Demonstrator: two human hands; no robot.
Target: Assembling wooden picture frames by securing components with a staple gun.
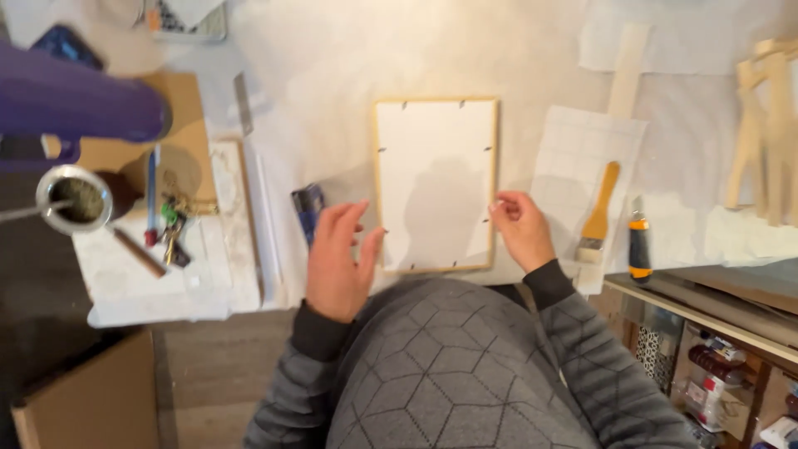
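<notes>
A light wooden picture frame (435, 184) lies face down on the white-covered table, its white backing board held by small dark tabs along the edges. My left hand (339, 258) hovers flat beside the frame's lower left corner, fingers spread and holding nothing. My right hand (521, 227) is at the frame's right edge, fingers curled, with thumb and fingertips pinched at the rim near a tab. Both arms wear a grey quilted sweater.
A wooden-handled paintbrush (600, 211) and a utility knife (638, 247) lie right of the frame. Wooden pieces (769, 125) sit far right. A small blue object (308, 209), keys (172, 226), a metal cup (75, 198) and a purple cylinder (79, 101) are at left.
</notes>
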